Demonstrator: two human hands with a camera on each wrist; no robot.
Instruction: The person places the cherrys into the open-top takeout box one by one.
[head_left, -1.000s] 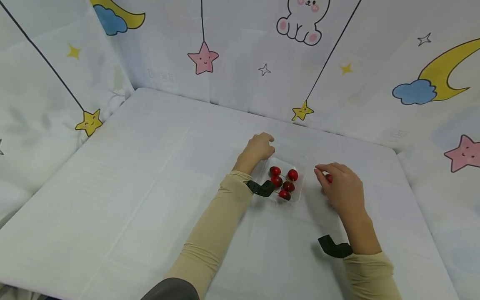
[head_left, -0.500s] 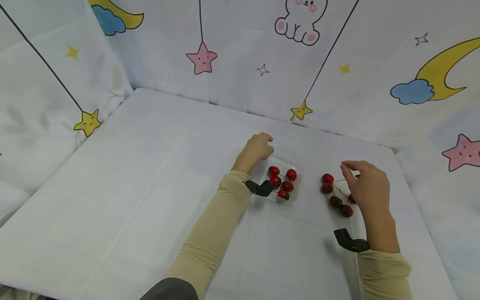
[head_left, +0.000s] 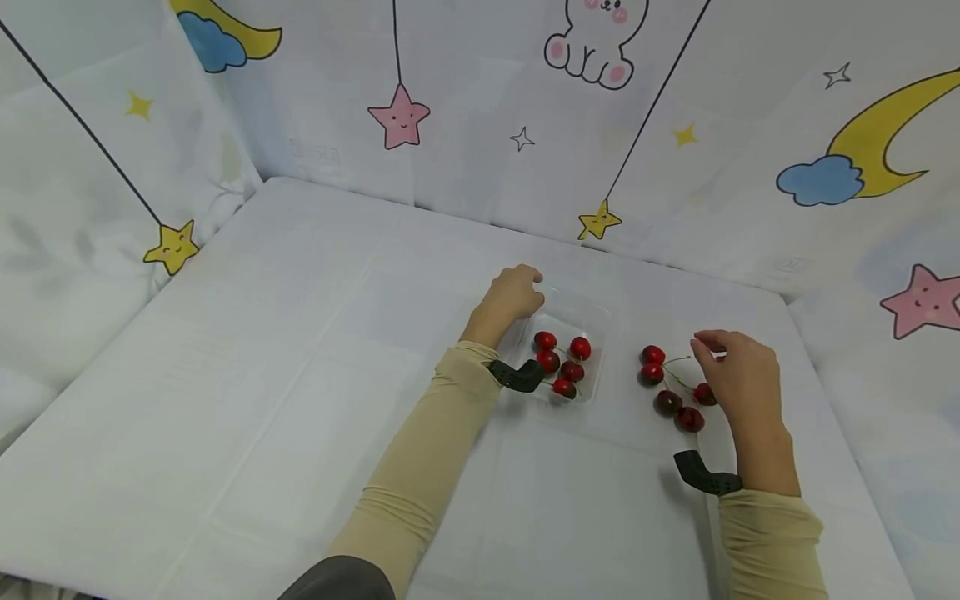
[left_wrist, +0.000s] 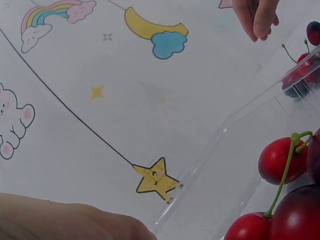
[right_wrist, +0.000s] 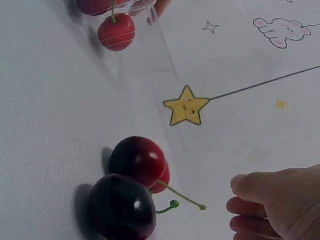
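In the head view my left hand [head_left: 508,302] holds the far left corner of a clear plastic box [head_left: 560,323], its fingers bent at the rim. Several red cherries [head_left: 580,348] with green stems lie inside the box. To the right, a loose group of dark red cherries [head_left: 689,419] lies on the white table. My right hand [head_left: 744,379] hovers beside this group, partly covering its right side. In the right wrist view the thumb and fingers of my right hand [right_wrist: 280,202] are loosely bent, with nothing visible between them, near two stems [right_wrist: 187,196].
The table [head_left: 300,400] has a white cover with faint creases. Behind it hangs a white cloth [head_left: 480,167] printed with stars, moons and clouds. Black wrist mounts [head_left: 705,475] stick out from both wrists.
My right hand has moved to the right, away from the box, uncovering the cherries on the table. My left hand has stayed at the box's corner.
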